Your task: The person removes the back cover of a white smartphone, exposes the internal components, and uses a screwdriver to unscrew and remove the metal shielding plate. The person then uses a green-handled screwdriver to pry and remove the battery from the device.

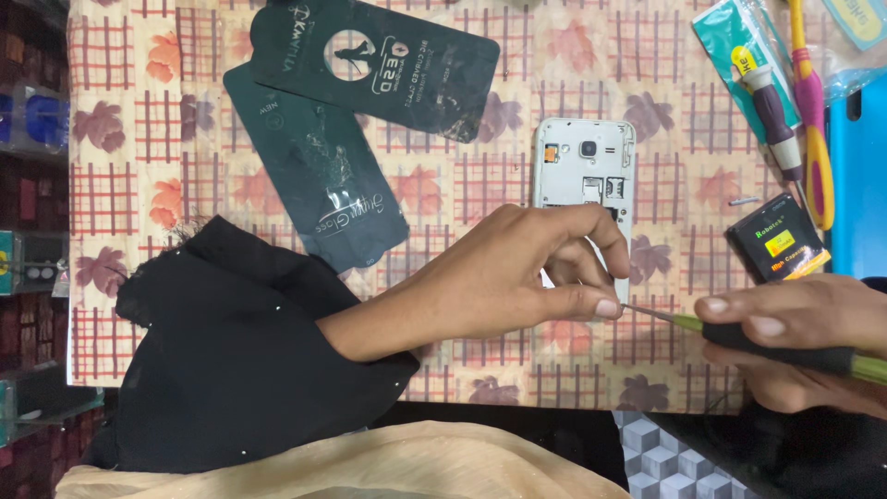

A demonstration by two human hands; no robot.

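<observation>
A white phone (580, 166) lies back-up with its cover off, showing the camera and card slots, on a patterned tablecloth (462, 185). My left hand (517, 277), in a black sleeve, grips the phone's near end with thumb and fingers. My right hand (795, 342) holds a screwdriver (739, 334) with a black and green handle. Its thin metal tip points left and meets the phone's lower edge beside my left thumb.
Two dark flat packets (370, 83) lie at the back left. A black and yellow battery (779, 242) sits right of the phone. More screwdrivers (795, 111) and a teal packet (730, 37) lie at the back right, beside a blue object (859, 176).
</observation>
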